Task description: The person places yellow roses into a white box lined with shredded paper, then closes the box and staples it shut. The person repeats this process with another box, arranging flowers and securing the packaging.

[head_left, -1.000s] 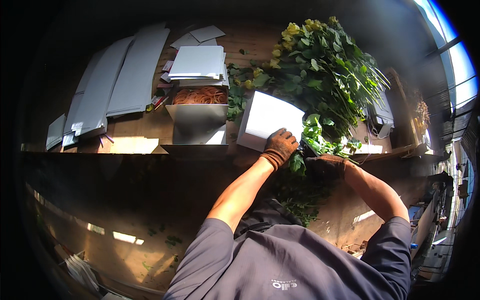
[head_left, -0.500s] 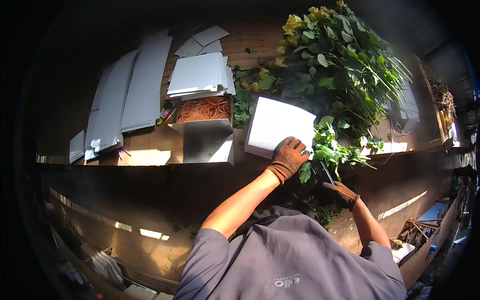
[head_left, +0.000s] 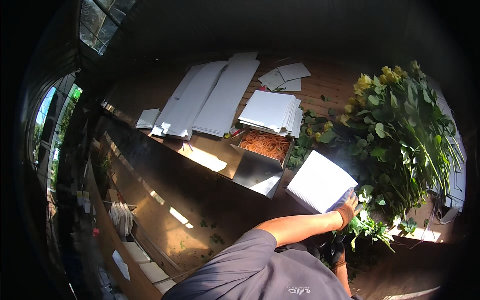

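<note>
My left hand, in an orange-brown and dark work glove, lies at the lower right corner of a stack of white cards, its fingers curled among fresh green leafy cuttings; exactly what it grips is hidden. My right hand, also gloved, is low in shadow beneath my left forearm, below the leaves; its fingers and anything in them are unclear. Just behind lies a big bunch of yellow roses with long stems.
A box of orange rubber bands with white sheets on top stands left of the stack. Long white board piles lie farther left on the wooden bench. A lower wooden surface with scattered leaves runs below.
The view has swung left, shifting the bench rightward in the picture. My right hand, earlier holding a dark bladed tool beside the leaves, is now lower and mostly shaded.
</note>
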Demonstrator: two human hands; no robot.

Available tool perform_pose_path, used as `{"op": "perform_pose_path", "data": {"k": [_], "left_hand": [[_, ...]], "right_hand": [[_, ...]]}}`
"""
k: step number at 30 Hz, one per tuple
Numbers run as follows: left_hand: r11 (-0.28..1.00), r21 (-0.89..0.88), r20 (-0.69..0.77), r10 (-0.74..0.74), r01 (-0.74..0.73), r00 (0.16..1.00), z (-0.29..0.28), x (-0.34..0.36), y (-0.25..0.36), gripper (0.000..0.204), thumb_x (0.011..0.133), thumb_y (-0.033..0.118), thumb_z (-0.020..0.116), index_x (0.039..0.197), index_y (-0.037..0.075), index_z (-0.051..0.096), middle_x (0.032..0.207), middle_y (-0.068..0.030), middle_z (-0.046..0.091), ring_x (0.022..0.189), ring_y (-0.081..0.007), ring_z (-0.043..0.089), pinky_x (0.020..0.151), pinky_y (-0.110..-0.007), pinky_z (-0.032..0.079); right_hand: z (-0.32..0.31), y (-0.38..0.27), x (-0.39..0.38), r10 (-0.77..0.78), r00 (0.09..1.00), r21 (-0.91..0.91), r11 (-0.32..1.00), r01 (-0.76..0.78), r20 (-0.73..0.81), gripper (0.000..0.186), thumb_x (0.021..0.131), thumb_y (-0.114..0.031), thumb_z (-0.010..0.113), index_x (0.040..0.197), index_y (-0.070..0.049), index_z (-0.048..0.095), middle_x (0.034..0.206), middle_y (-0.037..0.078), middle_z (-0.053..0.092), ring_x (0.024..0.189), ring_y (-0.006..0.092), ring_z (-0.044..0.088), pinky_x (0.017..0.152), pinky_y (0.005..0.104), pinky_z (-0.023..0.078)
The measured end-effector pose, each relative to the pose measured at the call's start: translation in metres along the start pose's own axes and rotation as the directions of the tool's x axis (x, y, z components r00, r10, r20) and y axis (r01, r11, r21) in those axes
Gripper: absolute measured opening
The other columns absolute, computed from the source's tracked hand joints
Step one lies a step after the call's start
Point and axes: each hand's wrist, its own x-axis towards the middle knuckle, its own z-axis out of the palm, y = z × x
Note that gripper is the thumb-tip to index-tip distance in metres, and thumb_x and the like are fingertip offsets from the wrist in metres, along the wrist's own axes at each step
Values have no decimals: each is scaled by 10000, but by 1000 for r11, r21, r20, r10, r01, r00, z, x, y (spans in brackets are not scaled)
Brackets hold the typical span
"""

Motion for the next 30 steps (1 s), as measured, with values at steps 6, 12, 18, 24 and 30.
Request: {"op": "perform_pose_path", "data": {"k": [6,12,18,24,30], "left_hand": [[1000,5,21,26,-26,999,-26,8,6,424,899,286,559,1305,171,605,1280,-137,577,1251,-365,489,1117,-721,151],[983,-9,-305,174,-185,936,-103,-64,-34,681,582,364,804,1191,119,621,1144,-124,615,1108,-348,561,1103,-630,286],[848,-390,-635,36,-360,772,-168,-170,-110,1056,570,310,839,1480,66,363,1387,-182,468,1263,-345,468,1091,-470,332],[29,-861,-438,-546,-507,714,-112,-323,-136,1010,675,252,760,1535,55,267,1507,-199,379,1345,-324,416,1134,-430,307],[-211,-713,-144,-889,-669,434,-38,-535,-150,977,696,248,742,1532,56,275,1510,-194,378,1348,-319,414,1139,-429,303]], "right_hand": [[-12,18,-6,151,987,125,982,-144,-47,359,978,-220,574,1259,2,549,1048,62,682,906,195,643,776,353,533],[-9,8,-26,176,978,79,983,-168,-110,364,981,-212,569,1275,0,540,1069,70,676,928,198,640,797,355,529],[12,-52,-29,13,969,-32,999,-22,-246,370,983,-204,565,1292,-3,530,1090,77,670,949,202,637,819,356,524],[86,-120,-28,-216,935,-126,974,188,-281,376,986,-196,560,1308,-6,521,1111,84,664,970,205,634,840,358,520],[201,-162,15,-381,923,-138,918,371,-56,383,988,-188,556,1324,-8,512,1131,91,658,991,208,630,861,360,515]]}}
